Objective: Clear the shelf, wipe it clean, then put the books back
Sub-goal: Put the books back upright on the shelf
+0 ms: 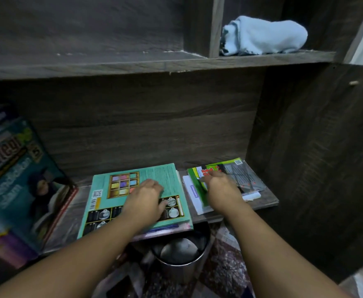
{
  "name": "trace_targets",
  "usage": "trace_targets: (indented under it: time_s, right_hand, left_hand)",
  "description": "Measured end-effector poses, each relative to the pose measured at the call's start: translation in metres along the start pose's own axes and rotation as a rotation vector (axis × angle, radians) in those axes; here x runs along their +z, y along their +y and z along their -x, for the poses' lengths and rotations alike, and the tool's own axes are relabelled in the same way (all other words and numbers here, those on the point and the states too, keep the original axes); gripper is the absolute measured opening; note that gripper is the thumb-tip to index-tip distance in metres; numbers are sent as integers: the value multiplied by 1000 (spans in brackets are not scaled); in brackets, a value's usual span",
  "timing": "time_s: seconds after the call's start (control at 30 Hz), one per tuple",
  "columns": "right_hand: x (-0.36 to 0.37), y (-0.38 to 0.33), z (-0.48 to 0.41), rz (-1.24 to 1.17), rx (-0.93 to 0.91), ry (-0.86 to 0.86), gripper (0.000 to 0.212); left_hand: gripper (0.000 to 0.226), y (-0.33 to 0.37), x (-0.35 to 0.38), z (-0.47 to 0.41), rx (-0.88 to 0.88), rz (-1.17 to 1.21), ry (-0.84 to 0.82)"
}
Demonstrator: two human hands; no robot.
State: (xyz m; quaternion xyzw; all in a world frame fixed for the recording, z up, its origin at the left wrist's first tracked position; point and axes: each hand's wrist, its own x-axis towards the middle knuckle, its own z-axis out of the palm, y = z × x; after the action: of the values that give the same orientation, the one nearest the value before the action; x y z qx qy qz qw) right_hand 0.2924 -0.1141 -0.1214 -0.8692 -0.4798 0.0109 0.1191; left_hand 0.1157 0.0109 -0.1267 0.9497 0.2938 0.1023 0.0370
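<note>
A teal book [169, 179] lies flat on top of a small pile on the lower shelf [269, 201]. My left hand [146, 198] rests on its cover, fingers spread and flat. To the right sits a second pile topped by a green booklet [197, 186] and a clear plastic sleeve [247, 177]. My right hand [221, 190] lies on that pile, fingers reaching forward; I cannot see whether they curl round anything. A light blue cloth [264, 35] lies bunched on the upper shelf [154, 65] at the right.
Several large books [19, 179] lean at the left end of the lower shelf. A round metal bin [180, 254] stands on the floor under the shelf edge. The cabinet's dark side wall [316, 158] closes the right.
</note>
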Motion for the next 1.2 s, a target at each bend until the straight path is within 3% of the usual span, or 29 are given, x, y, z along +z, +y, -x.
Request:
trace_targets:
  time_s: [0.2, 0.3, 0.4, 0.5, 0.67, 0.93, 1.03, 1.2]
  right_hand:
    - [0, -49, 9, -57, -197, -20, 42]
    - [6, -70, 16, -57, -222, -116, 45]
    - [13, -84, 24, -40, -204, -297, 64]
    - [20, -90, 27, 48, -178, -389, 85]
    - [27, -97, 27, 78, -114, -411, 85]
    - [21, -89, 25, 19, -112, -333, 69]
    - [17, -87, 24, -65, -136, -200, 50]
    - [5, -96, 29, -71, -228, 45, 41]
  left_hand:
    - [46, -49, -14, 46, -80, 15, -60]
    - [54, -63, -19, 64, -91, 58, -122]
    - [70, -74, -20, 81, -77, 80, -198]
    - [72, -79, -20, 87, -57, 60, -221]
    - [68, -80, -25, 80, -37, -7, -274]
    - [58, -87, -29, 79, -78, 134, -250]
    - [52, -82, -28, 80, -75, 160, -182]
    - [46, -59, -27, 70, -84, 37, 13]
